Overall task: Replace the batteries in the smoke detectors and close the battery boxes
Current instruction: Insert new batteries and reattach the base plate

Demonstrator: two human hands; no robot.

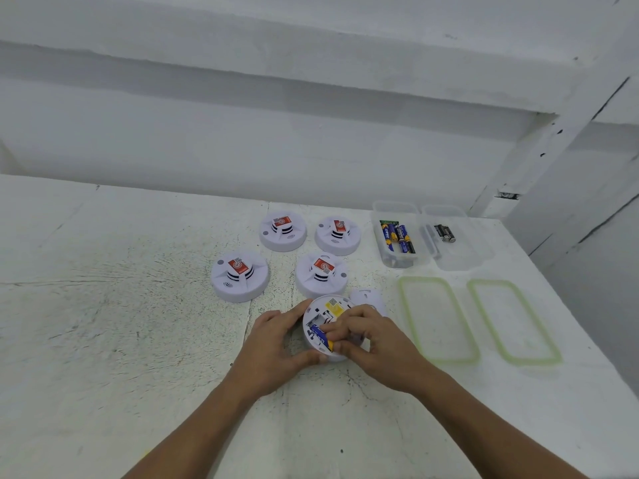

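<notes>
Table: white, scuffed top [103,340] filling the lower half of the frame, a white wall behind it.
Left detector: round white smoke detector [239,276] left of centre, dome up, red label on top.
Back pair: two more detectors [283,231] and [337,235] side by side above centre, same red labels.
Middle detector: fourth one [321,274] just above the hands, well clear of the left one.
Left hand: [273,347] curled around the left rim of the open detector, thumb and fingers gripping it.
Open detector: [320,307] lower centre, underside up, battery bay exposed, yellow label near its top edge.
Battery: blue and yellow cell [321,337] lying in the bay, slanting down to the right.
Right hand: [375,344] fingers bent and pressed onto the battery; whether it pinches or only pushes is hard to see.
Cover: small white piece [368,299], probably the battery lid, on the table just above the right hand.
Left box: clear tub [390,261] right of centre with blue and yellow batteries [399,236] inside.
Right box: second clear tub [460,261] touching the first, holding a few black batteries [445,233].
Lids: two clear lids with green rims [438,319] and [513,321] flat on the table below the tubs.
</notes>
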